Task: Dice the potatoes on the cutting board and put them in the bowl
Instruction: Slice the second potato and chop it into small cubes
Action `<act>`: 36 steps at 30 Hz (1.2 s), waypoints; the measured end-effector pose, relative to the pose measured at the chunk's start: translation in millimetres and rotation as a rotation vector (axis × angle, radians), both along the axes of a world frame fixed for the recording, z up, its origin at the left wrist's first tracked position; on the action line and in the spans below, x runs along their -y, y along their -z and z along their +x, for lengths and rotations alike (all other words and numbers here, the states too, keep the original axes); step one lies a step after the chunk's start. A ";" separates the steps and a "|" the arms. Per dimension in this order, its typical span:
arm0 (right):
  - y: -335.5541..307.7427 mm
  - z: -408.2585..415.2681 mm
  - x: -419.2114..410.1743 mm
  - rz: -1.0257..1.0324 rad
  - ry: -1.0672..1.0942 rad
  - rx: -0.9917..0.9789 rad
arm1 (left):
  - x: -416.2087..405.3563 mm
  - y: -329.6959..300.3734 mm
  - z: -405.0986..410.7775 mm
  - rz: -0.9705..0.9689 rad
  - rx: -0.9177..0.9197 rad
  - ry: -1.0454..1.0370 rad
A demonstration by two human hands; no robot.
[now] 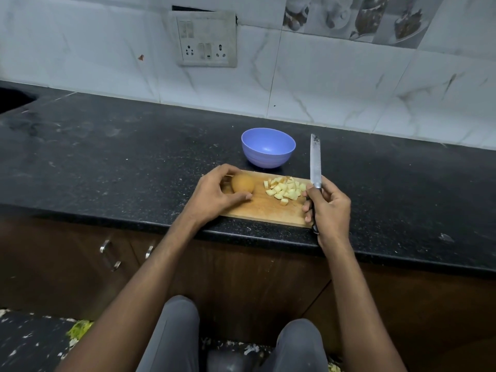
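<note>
Fingers of my left hand (217, 193) curl around the whole potato (243, 183) at the left end of the cutting board (264, 210), thumb tip against its near side, fingertips over the far side. Over on the other side, my right hand (328, 208) wraps the handle of the knife (315, 162), whose blade points up and away from me, raised off the board. A heap of diced potato (285, 190) lies on the right half of the board, just beside my knife hand. Beyond the board's far edge stands the blue bowl (268, 147) on the black counter (107, 157), and nothing shows in the part of it I can see.

As I judge it, one potato is done and this one is next. It is round and uncut, so it may roll under the first stroke and carry the blade toward my curled fingertips. The board's near edge lies close to the counter's edge, so a hard push could shove it toward me. The cubes sit loose near the right end, and a careless sweep of the knife could scatter them onto the counter.
</note>
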State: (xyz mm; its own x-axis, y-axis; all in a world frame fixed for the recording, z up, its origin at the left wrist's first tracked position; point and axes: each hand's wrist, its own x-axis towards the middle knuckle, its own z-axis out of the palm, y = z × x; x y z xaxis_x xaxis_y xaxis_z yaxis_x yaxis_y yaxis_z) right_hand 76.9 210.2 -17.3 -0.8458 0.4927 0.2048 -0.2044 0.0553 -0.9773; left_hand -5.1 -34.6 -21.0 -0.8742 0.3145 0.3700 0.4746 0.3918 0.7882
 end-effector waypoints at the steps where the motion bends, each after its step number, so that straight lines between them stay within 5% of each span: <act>1: 0.4 0.1 1.0 0.032 0.002 0.008 | 1.0 0.7 -0.1 0.014 0.027 0.013; 9: -3.1 9.9 20.4 0.540 0.118 0.011 | 8.3 3.5 -3.4 0.183 0.201 0.129; 16: -2.9 39.8 96.6 0.739 -0.094 0.029 | 5.1 8.1 -6.1 0.239 0.157 0.101; 21: -6.8 50.1 120.6 0.979 0.002 0.155 | 5.9 7.7 -6.9 0.204 0.121 0.103; 36: -17.9 51.9 140.6 1.065 0.061 0.395 | 5.7 7.7 -6.2 0.152 0.073 0.096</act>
